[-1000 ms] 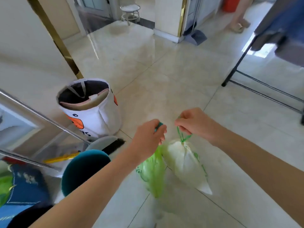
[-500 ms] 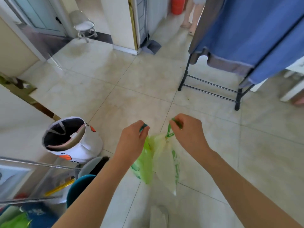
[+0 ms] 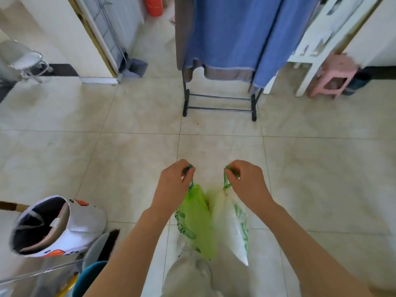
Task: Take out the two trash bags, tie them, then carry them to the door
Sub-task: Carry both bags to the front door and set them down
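Observation:
Two tied trash bags hang in front of me above the tiled floor. My left hand [image 3: 174,185] is closed on the drawstring of the green bag [image 3: 196,221]. My right hand [image 3: 246,183] pinches the green drawstring of the white bag [image 3: 232,224]. The bags hang side by side and touch each other. Both are off the ground, over my grey-trousered legs.
A white fabric bin [image 3: 55,226] with orange marks leans at the lower left beside a teal bin [image 3: 90,277]. Ahead stands a black drying rack [image 3: 218,103] draped with blue cloth. A pink stool [image 3: 334,76] sits at the right, a white stool [image 3: 30,63] far left.
My view has swung right and lifted, bringing the drying rack straight ahead. My hands have drawn slightly apart, each still holding its bag.

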The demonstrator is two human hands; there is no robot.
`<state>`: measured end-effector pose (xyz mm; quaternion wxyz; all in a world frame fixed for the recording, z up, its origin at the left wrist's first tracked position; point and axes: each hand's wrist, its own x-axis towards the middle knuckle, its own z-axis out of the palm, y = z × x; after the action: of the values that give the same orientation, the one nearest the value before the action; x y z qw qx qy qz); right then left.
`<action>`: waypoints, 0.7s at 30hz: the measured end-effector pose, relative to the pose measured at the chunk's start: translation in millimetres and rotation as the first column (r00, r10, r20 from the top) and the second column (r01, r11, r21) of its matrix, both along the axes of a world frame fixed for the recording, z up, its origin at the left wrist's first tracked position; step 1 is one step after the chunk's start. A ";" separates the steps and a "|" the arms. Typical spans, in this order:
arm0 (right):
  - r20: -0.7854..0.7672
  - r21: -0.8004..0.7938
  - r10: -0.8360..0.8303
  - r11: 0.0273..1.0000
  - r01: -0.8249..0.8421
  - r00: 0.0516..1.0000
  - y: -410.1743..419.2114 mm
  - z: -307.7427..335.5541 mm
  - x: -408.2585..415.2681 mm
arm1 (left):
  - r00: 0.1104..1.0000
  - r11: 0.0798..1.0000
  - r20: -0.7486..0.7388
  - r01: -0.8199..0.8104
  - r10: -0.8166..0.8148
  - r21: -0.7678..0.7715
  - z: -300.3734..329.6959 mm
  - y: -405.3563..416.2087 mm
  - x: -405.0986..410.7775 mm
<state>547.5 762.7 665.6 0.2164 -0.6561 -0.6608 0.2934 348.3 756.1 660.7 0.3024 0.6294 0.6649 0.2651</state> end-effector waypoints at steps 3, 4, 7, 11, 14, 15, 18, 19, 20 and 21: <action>0.019 -0.007 -0.092 0.996 0.092 0.996 9.3 -4.3 38.3 | 0.993 0.993 0.023 0.114 -0.114 -0.015 -3.3 22.9 41.9; 0.028 -0.007 -0.127 0.992 0.127 0.992 14.0 -5.3 51.6 | 0.988 0.988 0.037 0.149 -0.148 -0.031 -5.5 32.8 55.4; 0.050 -0.028 -0.261 0.964 0.263 0.964 31.6 -8.3 93.8 | 0.964 0.961 0.081 0.261 -0.254 -0.090 -13.4 67.2 98.2; 0.091 -0.048 -0.433 0.898 0.438 0.897 58.4 -8.0 151.8 | 0.905 0.896 0.131 0.421 -0.405 -0.139 -18.7 112.6 157.2; 0.115 -0.048 -0.504 0.858 0.511 0.856 77.7 -5.5 197.6 | 0.843 0.833 0.179 0.533 -0.508 -0.146 -22.7 146.4 204.6; 0.125 -0.037 -0.520 0.849 0.527 0.845 84.7 -4.7 211.8 | 0.822 0.813 0.187 0.565 -0.538 -0.139 -23.0 158.9 221.5; 0.157 -0.026 -0.559 0.822 0.569 0.814 104.5 -4.7 253.1 | 0.764 0.758 0.164 0.643 -0.624 -0.111 -23.2 196.4 273.7; 0.164 -0.025 -0.571 0.813 0.582 0.805 111.3 -4.8 268.3 | 0.747 0.742 0.158 0.662 -0.645 -0.104 -22.8 208.4 292.5; 0.171 -0.023 -0.579 0.806 0.591 0.797 118.4 -5.3 284.2 | 0.734 0.729 0.148 0.678 -0.663 -0.096 -22.8 220.0 311.5; 0.171 -0.019 -0.591 0.798 0.602 0.788 125.4 -6.1 300.1 | 0.720 0.716 0.136 0.693 -0.680 -0.088 -23.5 231.1 330.4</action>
<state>847.6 888.2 659.5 0.2213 -0.8594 -0.4237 0.1814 678.7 987.2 637.2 0.4511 0.7964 0.3851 0.1183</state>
